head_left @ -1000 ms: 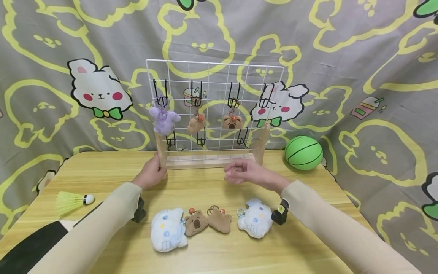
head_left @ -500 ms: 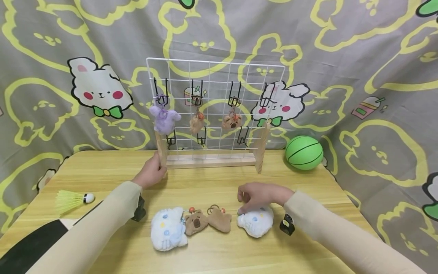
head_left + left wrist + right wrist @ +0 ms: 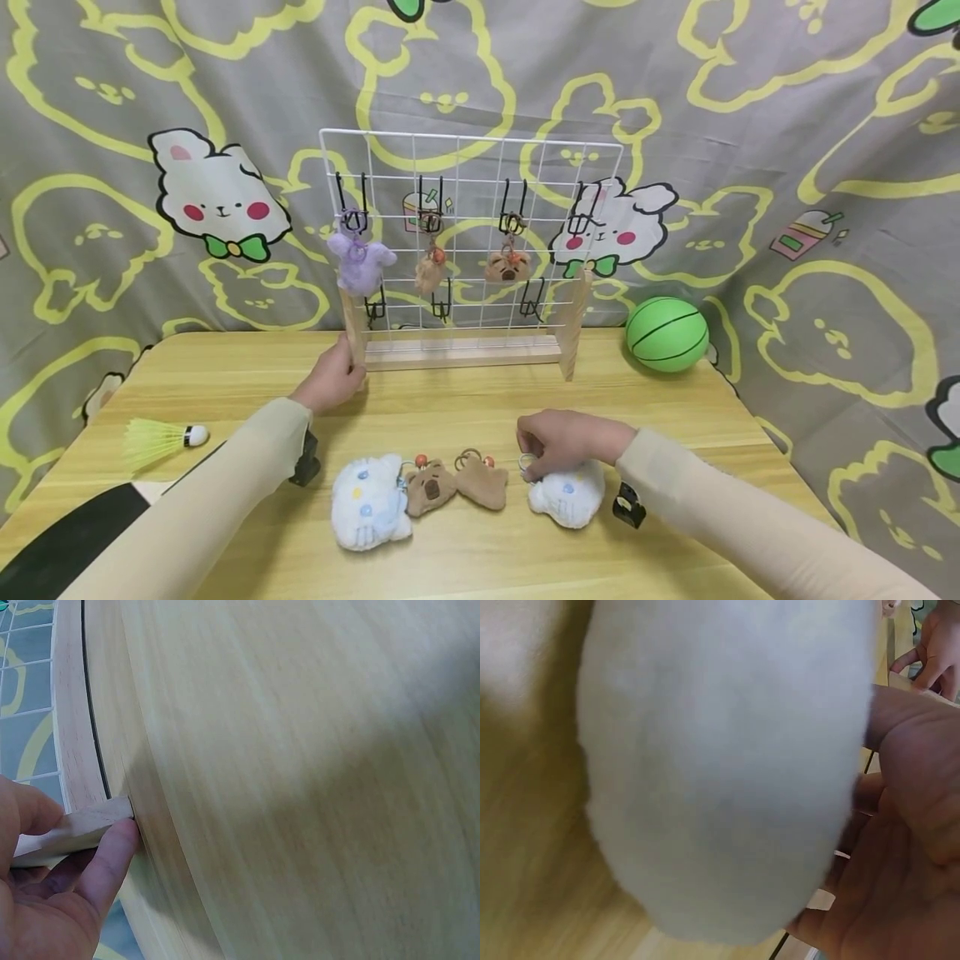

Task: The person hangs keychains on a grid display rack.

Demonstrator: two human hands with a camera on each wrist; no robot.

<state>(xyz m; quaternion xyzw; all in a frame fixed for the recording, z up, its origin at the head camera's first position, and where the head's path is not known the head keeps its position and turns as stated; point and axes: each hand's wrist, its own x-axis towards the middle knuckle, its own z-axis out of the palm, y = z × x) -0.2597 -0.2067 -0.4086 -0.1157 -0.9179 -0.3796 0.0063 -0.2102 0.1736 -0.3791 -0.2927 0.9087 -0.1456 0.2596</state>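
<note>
In the head view, my left hand (image 3: 330, 377) grips the left wooden upright of a white wire grid display rack (image 3: 457, 354). The left wrist view has thumb and fingers on either side of its wooden foot (image 3: 82, 831). My right hand (image 3: 568, 439) pinches the ring end of a white plush cat keychain (image 3: 572, 500) on the table; its white fur (image 3: 720, 772) fills the right wrist view, hiding the fingertips there. On the rack's hooks hang a purple plush (image 3: 362, 265), a brown plush (image 3: 431, 271) and a brown bear plush (image 3: 507, 267).
Left of the right hand lie another white cat plush (image 3: 367, 504), a brown bear keychain (image 3: 430, 490) and a brown plush keychain (image 3: 483, 486). A yellow shuttlecock (image 3: 161, 442) is at left, a green ball (image 3: 667, 334) back right. A patterned curtain (image 3: 480, 50) hangs behind the table.
My right hand has come from in front of the rack down to the right white plush, which has shifted slightly right and turned. The left hand stays on the rack.
</note>
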